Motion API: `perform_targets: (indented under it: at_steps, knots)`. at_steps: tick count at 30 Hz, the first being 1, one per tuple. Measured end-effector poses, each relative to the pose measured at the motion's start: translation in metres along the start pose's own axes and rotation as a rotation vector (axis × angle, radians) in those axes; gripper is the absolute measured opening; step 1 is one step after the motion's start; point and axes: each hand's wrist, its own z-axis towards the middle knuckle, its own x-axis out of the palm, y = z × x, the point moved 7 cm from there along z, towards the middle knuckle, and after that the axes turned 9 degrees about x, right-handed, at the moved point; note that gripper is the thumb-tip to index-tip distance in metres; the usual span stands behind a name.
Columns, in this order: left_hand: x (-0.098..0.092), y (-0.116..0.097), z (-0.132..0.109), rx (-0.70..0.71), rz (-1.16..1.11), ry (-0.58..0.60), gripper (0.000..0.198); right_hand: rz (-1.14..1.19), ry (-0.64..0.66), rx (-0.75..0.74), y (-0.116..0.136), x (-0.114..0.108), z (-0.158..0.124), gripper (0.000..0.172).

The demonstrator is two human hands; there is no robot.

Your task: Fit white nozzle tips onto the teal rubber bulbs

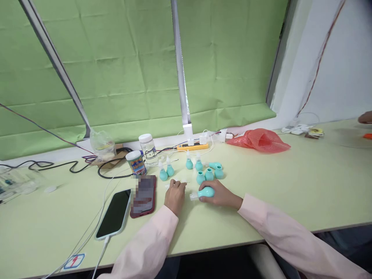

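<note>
My right hand (222,195) lies on the pale green table (305,186) with its fingers wrapped round a teal rubber bulb (205,192) that has a clear tip pointing left. My left hand (174,196) rests just left of it, fingers curled, pinching a small clear piece that I cannot make out well. Behind both hands stand several more teal bulbs (209,174), some with clear caps (189,160).
Two phones lie left of my hands: a light one on a cable (114,213) and a dark red one (143,195). Behind stand a small tin (136,162), a clear jar (147,147), a plastic bag (102,145), cables, a yellow power strip (193,146) and a red bag (258,139). Another person's hand (365,117) shows at far right.
</note>
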Motion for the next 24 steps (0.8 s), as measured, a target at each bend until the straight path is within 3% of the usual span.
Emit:
perform_targets:
  at_steps: [2, 4, 9, 14, 20, 24]
  knots:
    - [-0.013, -0.008, 0.001, 0.038, -0.084, -0.063, 0.023, 0.036, -0.01, -0.013, 0.003, 0.002, -0.001, 0.018]
    - [-0.017, -0.02, 0.001, 0.117, -0.149, -0.05, 0.024, 0.083, -0.025, -0.022, 0.005, 0.005, -0.003, 0.017]
    - [-0.003, -0.03, -0.002, 0.181, -0.17, 0.08, 0.035, 0.159, 0.008, -0.031, 0.008, 0.022, -0.008, 0.014]
    - [0.005, -0.027, -0.004, 0.17, -0.234, 0.064, 0.042, 0.293, 0.072, -0.032, 0.01, 0.024, -0.008, 0.018]
    - [-0.002, -0.029, -0.001, 0.111, -0.601, 0.003, 0.045, 0.62, 0.344, 0.113, -0.001, 0.036, -0.003, 0.025]
    - [0.002, -0.031, -0.001, 0.001, -0.879, 0.098, 0.048, 0.75, 0.433, 0.119, -0.003, 0.038, -0.003, 0.023]
